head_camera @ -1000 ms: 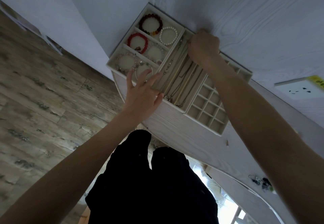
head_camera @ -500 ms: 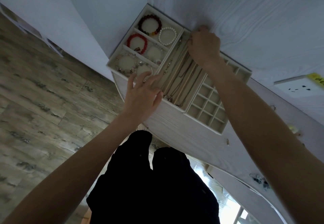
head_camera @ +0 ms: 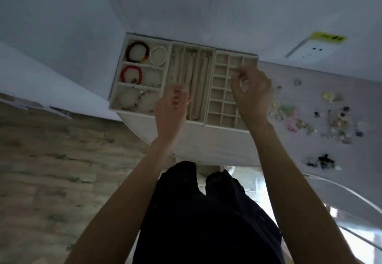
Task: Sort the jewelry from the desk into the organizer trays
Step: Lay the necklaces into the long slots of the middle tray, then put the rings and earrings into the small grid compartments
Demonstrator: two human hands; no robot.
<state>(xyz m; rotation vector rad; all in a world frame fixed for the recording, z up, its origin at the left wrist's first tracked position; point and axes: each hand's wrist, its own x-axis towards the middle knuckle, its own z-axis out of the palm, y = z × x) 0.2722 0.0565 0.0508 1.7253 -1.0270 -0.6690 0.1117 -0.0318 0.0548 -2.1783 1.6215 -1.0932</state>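
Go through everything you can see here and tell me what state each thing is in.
Bracelet tray: compartments filled with bracelets.
Necklace tray: chains laid in its long slots.
Grid tray: visible cells empty.
Loose jewelry: scattered on the desk, unsorted.
Left hand: fingers curled; anything held too blurred to tell.
Right hand: fingers curled over the grid tray; contents unclear.

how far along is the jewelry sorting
Roughly midway. Done: bracelet tray holds beaded bracelets, including a red bracelet; necklace tray holds chains. In hand: left hand and right hand hang curled above the trays; contents unclear. Left: grid tray looks empty, and loose jewelry pile waits on the desk.
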